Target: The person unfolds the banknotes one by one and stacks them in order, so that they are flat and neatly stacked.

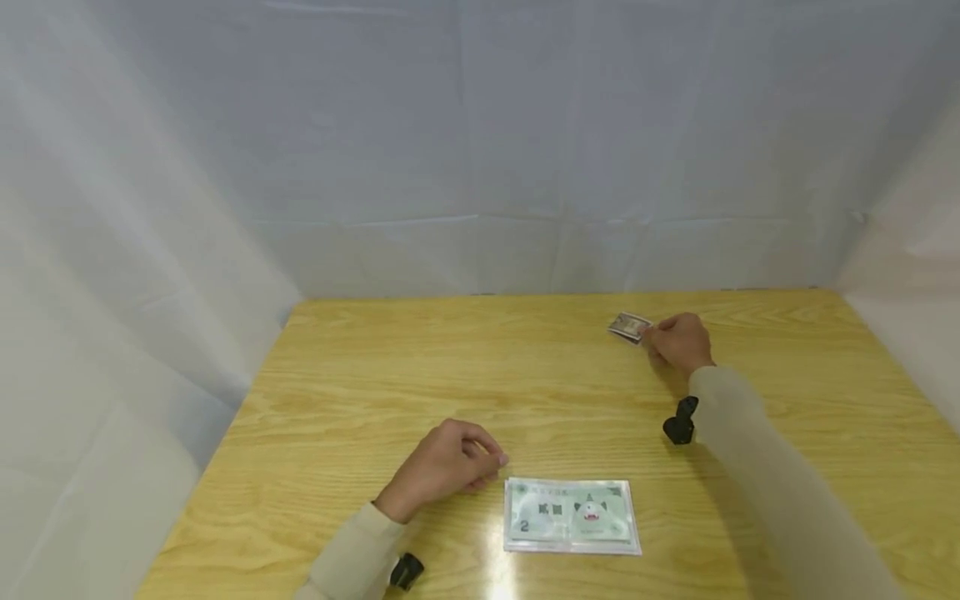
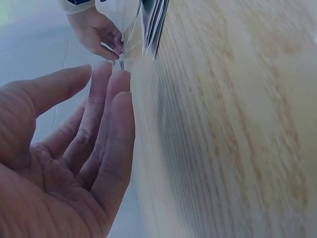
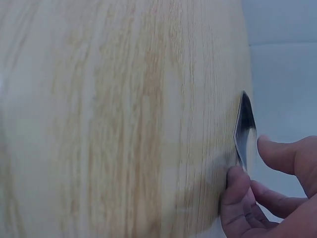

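Observation:
Near the table's far edge, my right hand (image 1: 678, 342) is at the near right end of a small folded banknote (image 1: 628, 326). In the right wrist view the folded note (image 3: 244, 124) bows open, with the thumb (image 3: 277, 153) at one side and the fingers (image 3: 237, 191) at its near end. My left hand (image 1: 450, 458) hovers low with loosely bent fingers and holds nothing. Just right of it lies a stack of pale green notes (image 1: 573, 515), the top one printed with a 2 and a one-eyed monster. Layered edges of the stack (image 2: 154, 25) show in the left wrist view.
The wooden table (image 1: 375, 367) has a light grain and reflects a bright glare near its front. Pale sheeting (image 1: 480, 150) hangs behind it and at both sides. A black wrist camera (image 1: 680, 421) sits on the right sleeve, another (image 1: 407, 571) on the left.

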Demonstrator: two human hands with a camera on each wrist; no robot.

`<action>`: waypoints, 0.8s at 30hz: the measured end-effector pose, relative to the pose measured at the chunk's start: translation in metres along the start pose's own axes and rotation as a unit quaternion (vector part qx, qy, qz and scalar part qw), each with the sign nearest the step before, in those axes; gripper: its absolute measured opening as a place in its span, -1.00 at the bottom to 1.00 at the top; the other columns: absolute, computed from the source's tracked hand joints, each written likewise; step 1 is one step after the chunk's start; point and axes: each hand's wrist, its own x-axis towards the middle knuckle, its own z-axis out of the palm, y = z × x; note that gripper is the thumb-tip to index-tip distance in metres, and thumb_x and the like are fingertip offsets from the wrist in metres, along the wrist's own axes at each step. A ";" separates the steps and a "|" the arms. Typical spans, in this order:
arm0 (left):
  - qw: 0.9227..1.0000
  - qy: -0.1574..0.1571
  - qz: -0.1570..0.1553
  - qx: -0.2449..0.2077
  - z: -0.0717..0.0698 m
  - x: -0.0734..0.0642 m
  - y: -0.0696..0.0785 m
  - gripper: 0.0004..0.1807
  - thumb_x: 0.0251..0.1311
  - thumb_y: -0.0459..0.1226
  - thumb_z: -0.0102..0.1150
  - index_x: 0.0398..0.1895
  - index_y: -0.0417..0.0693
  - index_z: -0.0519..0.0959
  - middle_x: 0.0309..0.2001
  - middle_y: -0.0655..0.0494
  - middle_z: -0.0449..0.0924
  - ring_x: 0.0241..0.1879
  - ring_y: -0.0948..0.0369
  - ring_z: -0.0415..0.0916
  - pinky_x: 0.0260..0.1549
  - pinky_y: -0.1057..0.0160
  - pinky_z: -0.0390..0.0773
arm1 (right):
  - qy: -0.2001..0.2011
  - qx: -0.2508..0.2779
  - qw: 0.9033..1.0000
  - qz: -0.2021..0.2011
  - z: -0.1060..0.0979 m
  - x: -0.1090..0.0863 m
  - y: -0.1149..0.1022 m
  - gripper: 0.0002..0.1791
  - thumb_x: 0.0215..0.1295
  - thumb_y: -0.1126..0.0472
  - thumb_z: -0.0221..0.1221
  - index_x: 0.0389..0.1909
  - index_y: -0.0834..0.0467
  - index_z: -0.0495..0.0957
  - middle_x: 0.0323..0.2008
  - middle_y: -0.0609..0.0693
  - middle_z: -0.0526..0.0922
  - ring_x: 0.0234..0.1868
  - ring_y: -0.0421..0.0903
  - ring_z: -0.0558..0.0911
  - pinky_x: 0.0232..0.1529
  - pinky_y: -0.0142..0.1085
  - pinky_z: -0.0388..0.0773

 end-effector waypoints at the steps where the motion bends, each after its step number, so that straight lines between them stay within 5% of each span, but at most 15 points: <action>1: 1.000 0.000 -0.002 -0.001 0.000 0.000 0.000 -0.82 0.20 -0.12 0.24 -0.32 -0.03 0.66 -0.44 0.00 0.65 -0.45 0.04 0.63 -0.46 0.13 0.69 | 0.007 -0.011 1.000 0.004 0.000 -0.001 -0.001 -0.41 0.28 0.04 0.13 0.12 0.45 0.39 0.07 0.41 0.45 0.03 0.29 0.47 -0.02 0.10 0.51; 4: 1.000 -0.002 -0.003 -0.003 0.000 -0.001 0.000 -0.83 0.20 -0.13 0.24 -0.32 -0.03 0.66 -0.44 -0.01 0.65 -0.45 0.04 0.63 -0.46 0.13 0.69 | 0.028 -0.039 0.999 0.009 0.002 -0.004 -0.005 -0.40 0.25 0.04 0.16 0.11 0.45 0.40 0.09 0.40 0.45 0.08 0.30 0.44 0.03 0.12 0.47; 11: 1.000 -0.006 -0.003 -0.005 0.000 -0.001 0.001 -0.84 0.21 -0.15 0.23 -0.30 -0.05 0.66 -0.42 -0.03 0.65 -0.44 0.02 0.63 -0.44 0.11 0.68 | 0.041 -0.086 0.995 -0.017 0.006 -0.006 -0.008 -0.52 0.21 0.11 0.20 -0.02 0.44 0.50 -0.10 0.38 0.55 -0.15 0.23 0.54 -0.21 0.01 0.55; 24: 1.000 -0.007 -0.003 -0.009 0.001 0.000 0.003 -0.85 0.20 -0.18 0.24 -0.31 -0.06 0.65 -0.41 -0.04 0.65 -0.43 0.02 0.63 -0.43 0.13 0.69 | -0.002 -0.077 0.996 -0.055 0.008 -0.007 -0.006 -0.64 0.13 0.20 0.26 -0.16 0.40 0.56 -0.15 0.35 0.57 -0.18 0.23 0.55 -0.23 0.01 0.56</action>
